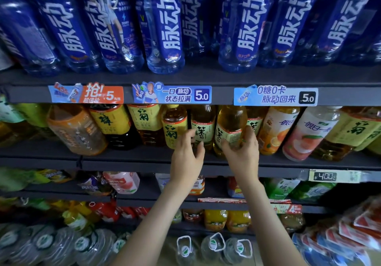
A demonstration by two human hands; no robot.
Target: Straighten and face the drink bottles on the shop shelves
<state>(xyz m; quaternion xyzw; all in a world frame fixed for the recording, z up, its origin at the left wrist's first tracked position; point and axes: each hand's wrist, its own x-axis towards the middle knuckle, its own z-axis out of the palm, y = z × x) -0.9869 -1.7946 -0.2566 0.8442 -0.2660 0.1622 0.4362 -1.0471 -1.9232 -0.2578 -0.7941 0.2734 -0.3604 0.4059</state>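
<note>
Head view: A person faces stock on the second shelf (pixel 123 156) of a shop drinks rack. The right hand (pixel 242 154), just right of centre, grips the lower half of an amber bottle (pixel 229 121), with the thumb on its front and the fingers curled round its 3 o'clock side. This bottle's pale label is turned toward 9 o'clock, with lettering showing only at the label's left edge. The left hand (pixel 186 156), just left of centre, holds the base of the green-label bottle (pixel 203 127), with the thumb at its 9 o'clock side and the forefinger curled at its 3 o'clock side. That label faces front. The two bottles stand just beside each other near the shelf's front edge. A yellow-label bottle (pixel 174 129) stands just beside the left thumb at 9 o'clock. Toward 3 o'clock stand an orange bottle (pixel 276 129) and a peach bottle (pixel 305 133). At 12 o'clock, blue bottles (pixel 165 39) fill the top shelf above three price strips (pixel 172 93). At 6 o'clock, water jugs (pixel 214 245) sit at the rack's foot.
</note>
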